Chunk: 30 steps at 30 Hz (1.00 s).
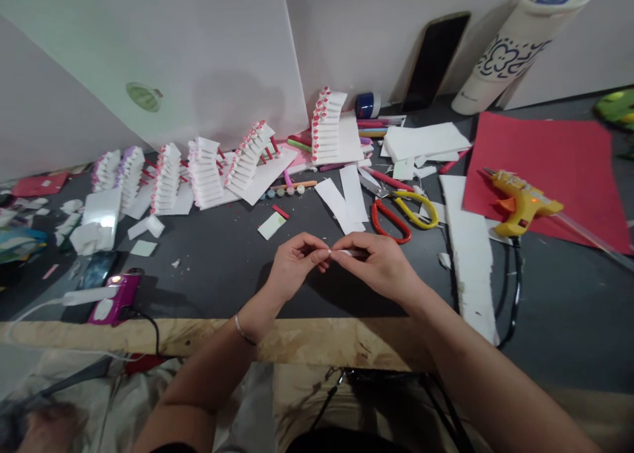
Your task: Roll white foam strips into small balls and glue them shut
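Note:
Above the grey table my left hand [297,263] and my right hand [379,265] meet fingertip to fingertip. Between them is a thin white strip [349,252], probably paper or foam; most of it is covered by my right fingers. The left thumb and forefinger pinch its left end. Just beyond my hands lie two white paper strips [341,199] and a pair of scissors [403,218] with one red and one yellow handle. A small pale card piece [272,226] and a short red stick [280,211] are left of them.
Several small white stair models [204,172] with pink and purple dots stand along the back. At right, a yellow glue gun [520,205] rests on red sheet [569,162]. A phone [436,60] and white bottle [515,50] lean behind. A pink power adapter [115,299] sits front left.

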Available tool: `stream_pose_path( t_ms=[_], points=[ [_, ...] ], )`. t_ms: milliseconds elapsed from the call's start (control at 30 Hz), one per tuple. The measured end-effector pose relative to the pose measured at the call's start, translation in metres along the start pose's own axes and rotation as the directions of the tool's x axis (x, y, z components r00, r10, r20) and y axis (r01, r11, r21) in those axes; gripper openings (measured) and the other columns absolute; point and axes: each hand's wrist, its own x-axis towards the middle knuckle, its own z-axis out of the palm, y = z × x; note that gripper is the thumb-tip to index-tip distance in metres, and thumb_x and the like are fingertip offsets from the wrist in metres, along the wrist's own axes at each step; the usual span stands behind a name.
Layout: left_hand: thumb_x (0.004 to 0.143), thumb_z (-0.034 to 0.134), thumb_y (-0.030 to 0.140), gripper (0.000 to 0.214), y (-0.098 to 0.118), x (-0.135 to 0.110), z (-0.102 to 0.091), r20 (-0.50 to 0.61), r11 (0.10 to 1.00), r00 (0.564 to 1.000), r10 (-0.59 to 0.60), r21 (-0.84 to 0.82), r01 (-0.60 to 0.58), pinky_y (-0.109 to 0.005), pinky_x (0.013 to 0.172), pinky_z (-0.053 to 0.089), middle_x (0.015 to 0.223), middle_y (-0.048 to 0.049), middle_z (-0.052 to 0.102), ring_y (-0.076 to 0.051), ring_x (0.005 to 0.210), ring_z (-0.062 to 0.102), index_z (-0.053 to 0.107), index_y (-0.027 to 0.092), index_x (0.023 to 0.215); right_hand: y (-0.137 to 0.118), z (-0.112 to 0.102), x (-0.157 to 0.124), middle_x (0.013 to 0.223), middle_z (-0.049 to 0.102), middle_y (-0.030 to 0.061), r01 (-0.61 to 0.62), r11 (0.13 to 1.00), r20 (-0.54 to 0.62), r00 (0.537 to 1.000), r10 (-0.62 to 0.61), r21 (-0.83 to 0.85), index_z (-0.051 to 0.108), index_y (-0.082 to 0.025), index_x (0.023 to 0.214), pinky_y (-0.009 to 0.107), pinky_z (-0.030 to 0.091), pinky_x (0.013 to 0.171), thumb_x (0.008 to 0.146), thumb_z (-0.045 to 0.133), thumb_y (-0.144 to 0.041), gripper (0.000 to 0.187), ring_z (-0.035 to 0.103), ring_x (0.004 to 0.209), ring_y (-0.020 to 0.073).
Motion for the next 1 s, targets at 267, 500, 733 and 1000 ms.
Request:
stream_pose_path(
  t_ms=[267, 500, 733, 1000],
  points=[
    [0.083, 0.068, 0.035, 0.019, 0.005, -0.004, -0.006, 0.146, 0.791, 0.942, 0.304, 0.513, -0.335, -0.027, 0.073, 0.052, 0.087, -0.0052, 0.070, -0.015, 0.079, 0.065, 0.069, 0.019, 0.094, 0.003, -0.003, 0.003, 0.066, 0.065, 0.0000, -0.184, 0.978, 0.030, 0.983, 0.181, 0.101, 0.066, -0.018, 0.073, 0.023, 0.039, 0.053, 0.077, 0.062, -0.034, 0.017, 0.051, 0.057, 0.0105],
    [0.091, 0.057, 0.021, 0.014, -0.001, -0.007, -0.004, 0.258, 0.486, 0.808, 0.530, 0.688, -0.539, -0.030, 0.076, 0.051, 0.087, -0.0059, 0.071, -0.016, 0.082, 0.064, 0.070, 0.019, 0.095, 0.004, 0.001, 0.002, 0.064, 0.061, -0.0013, -0.217, 0.972, 0.062, 0.975, 0.211, 0.095, 0.063, -0.018, 0.070, 0.024, 0.037, 0.054, 0.076, 0.061, -0.034, 0.017, 0.048, 0.057, 0.0106],
    [0.081, 0.072, 0.030, 0.009, 0.002, -0.004, -0.004, 0.089, 0.706, 0.863, 0.497, 0.538, -0.461, -0.026, 0.071, 0.049, 0.082, -0.0035, 0.067, -0.014, 0.076, 0.061, 0.072, 0.021, 0.082, 0.000, -0.008, 0.005, 0.060, 0.053, -0.0039, -0.299, 0.935, 0.173, 0.948, 0.268, 0.192, 0.064, -0.017, 0.073, 0.023, 0.031, 0.050, 0.076, 0.066, -0.043, 0.026, 0.041, 0.053, 0.0081],
    [0.070, 0.080, 0.042, 0.023, -0.002, -0.004, 0.000, -0.006, 0.886, 0.935, 0.355, 0.321, -0.335, -0.028, 0.072, 0.048, 0.078, -0.0033, 0.065, -0.014, 0.074, 0.059, 0.074, 0.020, 0.073, -0.001, -0.010, 0.005, 0.050, 0.040, -0.0079, -0.437, 0.842, 0.345, 0.880, 0.326, 0.317, 0.065, -0.016, 0.076, 0.021, 0.021, 0.040, 0.075, 0.068, -0.050, 0.034, 0.031, 0.043, 0.0052]
  ],
)
